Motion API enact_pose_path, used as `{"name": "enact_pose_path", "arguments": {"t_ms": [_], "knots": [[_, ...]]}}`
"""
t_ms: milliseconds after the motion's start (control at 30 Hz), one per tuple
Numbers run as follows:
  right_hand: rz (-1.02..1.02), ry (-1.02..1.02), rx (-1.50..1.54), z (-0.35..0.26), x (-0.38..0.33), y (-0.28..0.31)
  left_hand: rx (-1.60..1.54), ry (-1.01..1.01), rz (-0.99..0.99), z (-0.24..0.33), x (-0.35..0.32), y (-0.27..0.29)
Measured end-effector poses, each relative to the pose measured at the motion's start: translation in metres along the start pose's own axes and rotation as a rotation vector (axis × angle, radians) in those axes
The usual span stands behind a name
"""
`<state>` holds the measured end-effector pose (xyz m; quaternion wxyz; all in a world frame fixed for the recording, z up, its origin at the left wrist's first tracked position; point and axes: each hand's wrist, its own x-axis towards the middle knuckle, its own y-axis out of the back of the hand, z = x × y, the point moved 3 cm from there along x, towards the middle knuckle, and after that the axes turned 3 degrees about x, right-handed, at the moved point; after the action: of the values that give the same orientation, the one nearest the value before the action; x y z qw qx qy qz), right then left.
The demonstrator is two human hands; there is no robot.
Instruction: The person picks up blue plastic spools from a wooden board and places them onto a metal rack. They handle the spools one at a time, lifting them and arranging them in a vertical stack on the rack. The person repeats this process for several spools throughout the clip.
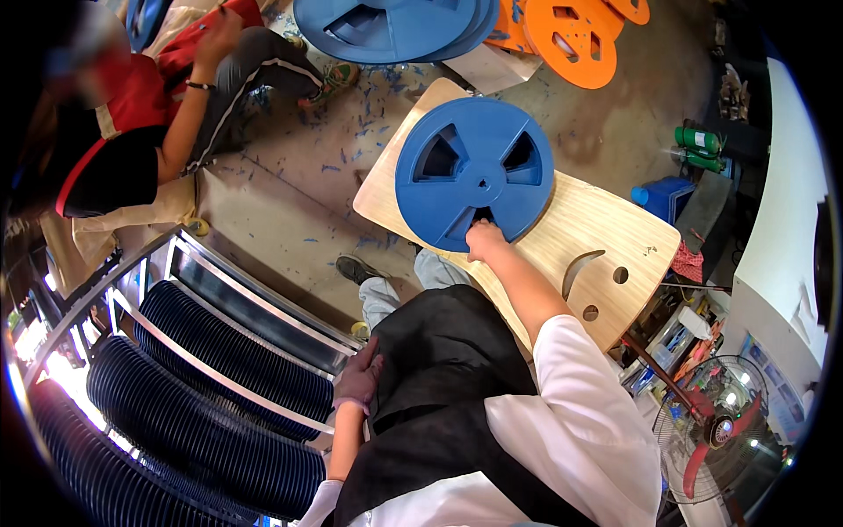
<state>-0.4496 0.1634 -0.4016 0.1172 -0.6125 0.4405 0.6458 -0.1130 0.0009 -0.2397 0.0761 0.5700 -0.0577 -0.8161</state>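
Blue reel [483, 156] on a wooden board [615, 230] — right hand [485, 241] gripping its near side.
Gloved left hand [358, 378] near the rack [263, 288] at left — cannot tell its grip.

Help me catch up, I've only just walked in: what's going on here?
A person has their right hand on the near side of a blue reel, fingers at one of its openings. The reel is over a pale wooden board. Their gloved left hand is low by their apron, near rows of dark discs. Another person is at the upper left.
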Motion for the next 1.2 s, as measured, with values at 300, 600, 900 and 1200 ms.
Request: {"name": "enact_pose_path", "arguments": {"t_ms": [300,600,900,1200], "knots": [[0.246,0.02,0.085,0.004,0.022,-0.031,-0.412,0.083,-0.038,-0.012,0.017,-0.018],[0.194,-0.076,0.174,-0.007,0.026,-0.03,-0.189,0.016,-0.034,-0.009,0.012,-0.024],[0.145,-0.051,0.356,-0.021,0.005,-0.018,-0.599,-0.008,0.005,-0.08,0.021,-0.042],[0.371,0.031,0.561,-0.044,-0.04,-0.004,-0.494,-0.072,0.06,-0.076,0.0,-0.042]]}}
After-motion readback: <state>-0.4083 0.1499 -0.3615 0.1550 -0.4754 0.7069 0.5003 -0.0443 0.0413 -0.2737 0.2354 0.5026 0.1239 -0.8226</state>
